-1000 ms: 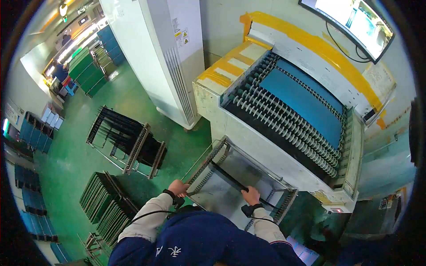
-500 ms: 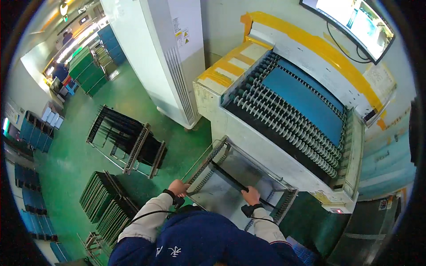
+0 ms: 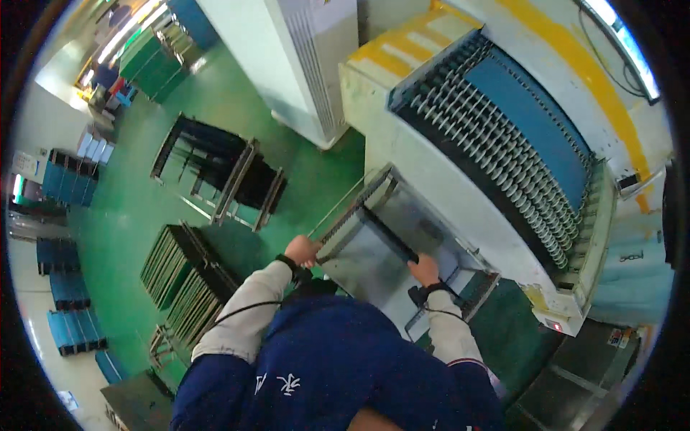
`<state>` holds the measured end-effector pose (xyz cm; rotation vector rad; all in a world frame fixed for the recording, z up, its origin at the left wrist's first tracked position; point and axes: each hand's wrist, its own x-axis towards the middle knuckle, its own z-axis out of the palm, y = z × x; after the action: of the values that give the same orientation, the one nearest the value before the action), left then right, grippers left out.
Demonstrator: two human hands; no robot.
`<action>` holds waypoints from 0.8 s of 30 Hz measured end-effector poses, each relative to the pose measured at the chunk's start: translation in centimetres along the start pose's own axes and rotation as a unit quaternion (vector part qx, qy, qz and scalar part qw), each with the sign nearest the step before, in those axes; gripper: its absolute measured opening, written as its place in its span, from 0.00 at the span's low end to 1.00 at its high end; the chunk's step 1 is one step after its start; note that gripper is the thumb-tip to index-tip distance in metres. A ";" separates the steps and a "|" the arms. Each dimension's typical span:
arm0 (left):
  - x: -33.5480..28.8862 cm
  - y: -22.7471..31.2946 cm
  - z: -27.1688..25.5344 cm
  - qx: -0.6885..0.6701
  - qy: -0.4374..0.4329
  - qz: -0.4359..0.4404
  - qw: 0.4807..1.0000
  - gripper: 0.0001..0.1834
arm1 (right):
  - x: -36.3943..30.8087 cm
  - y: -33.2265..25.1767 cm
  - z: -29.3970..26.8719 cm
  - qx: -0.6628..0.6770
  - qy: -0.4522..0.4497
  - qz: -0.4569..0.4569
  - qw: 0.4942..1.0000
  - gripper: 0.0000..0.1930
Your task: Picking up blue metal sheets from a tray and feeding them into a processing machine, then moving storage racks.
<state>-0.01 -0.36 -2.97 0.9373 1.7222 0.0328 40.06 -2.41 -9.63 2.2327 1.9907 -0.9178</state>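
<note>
In front of me stands a metal rack (image 3: 334, 231) with toothed side rails, up against a conveyor machine. My left hand (image 3: 303, 250) is closed around the near left corner of its frame. A black bar (image 3: 388, 233) runs across the rack from the left rail towards the right. My right hand (image 3: 424, 270) is wrapped round this bar near its right part. Both wrists wear black bands with a cable. Inside the rack, a grey sheet-like surface (image 3: 366, 262) shows below the bar.
The conveyor machine (image 3: 445, 161) has rows of white rollers and a blue panel (image 3: 525, 108). Left of me are a rack of black boards (image 3: 215, 161) and a rack of green boards (image 3: 172, 266). A tall white cabinet (image 3: 302, 65) stands beyond.
My view has tipped downward and turned a little left, so the surroundings sit higher in the picture. Both hands keep their hold on the rack and the bar.
</note>
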 end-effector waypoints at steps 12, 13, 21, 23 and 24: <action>-2.3 2.5 -0.9 0.000 -0.013 -0.005 1.000 0.21 | -2.7 -2.7 -3.7 0.082 0.070 -0.164 0.981 0.18; -2.2 2.5 -0.9 -0.001 -0.011 -0.006 1.000 0.21 | -2.5 -2.7 -3.6 0.075 0.074 -0.163 0.981 0.18; -1.9 2.4 -1.0 0.028 -0.015 -0.002 0.999 0.22 | -2.2 -1.7 -1.6 0.016 0.099 -0.137 0.986 0.12; -1.8 2.3 -1.0 0.033 -0.008 -0.008 0.999 0.22 | -2.3 -1.9 -1.8 -0.054 0.086 -0.134 0.986 0.12; -1.8 2.1 -1.1 0.034 -0.004 -0.012 0.999 0.21 | -2.4 -2.1 -1.8 -0.096 0.076 -0.130 0.984 0.12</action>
<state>0.38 0.43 -0.15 0.9653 1.7364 -0.0465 38.80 -3.48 -6.34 2.0284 2.3657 -0.5503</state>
